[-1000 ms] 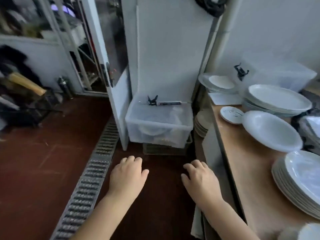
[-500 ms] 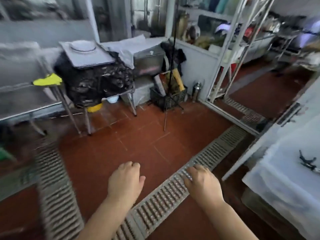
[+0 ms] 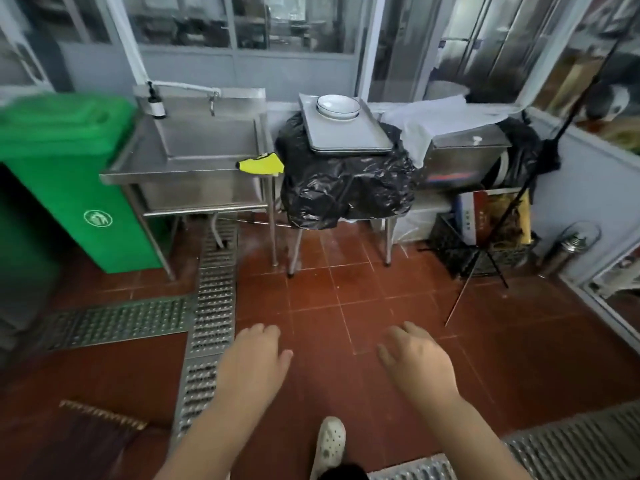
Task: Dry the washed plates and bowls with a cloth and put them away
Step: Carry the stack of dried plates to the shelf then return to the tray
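Note:
A small stack of white bowls (image 3: 338, 106) sits on a grey metal tray (image 3: 349, 142) across the room, on a stand draped in black plastic (image 3: 346, 188). A yellow cloth (image 3: 260, 164) lies on the front right corner of the steel sink unit (image 3: 194, 150), just left of that stand. My left hand (image 3: 251, 367) and my right hand (image 3: 417, 363) hover palm-down over the red tile floor, far short of the bowls. Both hands hold nothing and their fingers are loosely spread.
A green wheeled bin (image 3: 65, 174) stands left of the sink. Metal drain grates (image 3: 213, 299) cross the floor. A steel box under white cloth (image 3: 464, 157), a crate of bags (image 3: 491, 230) and a black tripod (image 3: 498, 244) fill the right. My white shoe (image 3: 330, 441) shows below.
My view has swung left, away from the shelf of stacked plates and the clear box, round to the sink and the tray with bowls. Both hands stay empty in front of me.

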Demonstrator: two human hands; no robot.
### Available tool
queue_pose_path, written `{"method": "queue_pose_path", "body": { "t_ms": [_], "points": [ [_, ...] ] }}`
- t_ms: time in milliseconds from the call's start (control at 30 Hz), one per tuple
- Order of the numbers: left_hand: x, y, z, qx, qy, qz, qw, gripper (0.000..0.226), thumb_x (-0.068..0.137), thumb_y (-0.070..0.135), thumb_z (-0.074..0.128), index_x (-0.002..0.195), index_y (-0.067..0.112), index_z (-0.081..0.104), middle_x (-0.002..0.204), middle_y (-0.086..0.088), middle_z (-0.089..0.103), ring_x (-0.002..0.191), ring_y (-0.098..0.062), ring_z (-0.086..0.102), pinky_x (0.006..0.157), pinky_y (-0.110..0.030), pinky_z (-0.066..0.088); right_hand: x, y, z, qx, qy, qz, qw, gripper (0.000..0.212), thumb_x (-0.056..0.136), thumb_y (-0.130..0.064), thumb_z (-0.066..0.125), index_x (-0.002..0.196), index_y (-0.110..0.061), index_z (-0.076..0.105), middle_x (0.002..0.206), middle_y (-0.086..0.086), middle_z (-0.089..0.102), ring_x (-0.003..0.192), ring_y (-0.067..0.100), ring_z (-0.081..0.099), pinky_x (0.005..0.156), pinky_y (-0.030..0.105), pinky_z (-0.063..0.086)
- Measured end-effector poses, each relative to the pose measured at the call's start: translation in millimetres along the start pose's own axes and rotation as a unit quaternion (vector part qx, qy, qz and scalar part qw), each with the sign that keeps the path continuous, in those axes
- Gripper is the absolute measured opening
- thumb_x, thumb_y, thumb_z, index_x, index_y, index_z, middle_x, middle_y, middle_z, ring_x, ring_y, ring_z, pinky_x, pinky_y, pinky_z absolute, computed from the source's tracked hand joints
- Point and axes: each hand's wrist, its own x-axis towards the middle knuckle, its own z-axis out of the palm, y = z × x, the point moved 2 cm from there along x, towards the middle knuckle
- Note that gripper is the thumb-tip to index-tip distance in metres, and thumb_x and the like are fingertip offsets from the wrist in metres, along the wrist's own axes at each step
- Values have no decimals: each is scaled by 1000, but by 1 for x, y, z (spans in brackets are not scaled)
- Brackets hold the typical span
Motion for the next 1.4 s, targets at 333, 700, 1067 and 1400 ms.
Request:
{"method": "queue_pose_path", "body": {
  "t_ms": [333,700,1067,1400],
  "points": [
    [248,33,-18,10,38,-38,999,35,92,48,48,119,28,56,113,11,57,108,-10,53,79,-26,46,265,17,3,40,4,-44,998,19,90,-37,53,98,-25,65,94,-7,55,100,17,57,73,28,46],
    [468,44,7,11,20,-35,999,33,90,50,48,113,29,59,107,13,58,106,-11,54,78,-27,46,473,40,25,39,-3,-19,999,17,88,-38,55,97,-30,67,86,-13,48,98,13,57,71,26,43],
    [748,39,-9,-2,28,13,1000,33,91,48,49,116,28,57,109,9,58,108,-15,54,76,-31,45,730,28,19,32,27,42,998,17,88,-37,54,93,-26,67,93,-7,59,96,16,57,74,32,48],
    [921,60,-13,-20,12,52,998,33,91,42,47,115,22,59,110,3,60,105,-20,55,75,-33,47,892,43,24,27,-1,54,998,23,90,-34,53,108,-28,67,103,-8,62,93,14,61,73,29,46]
  ]
}}
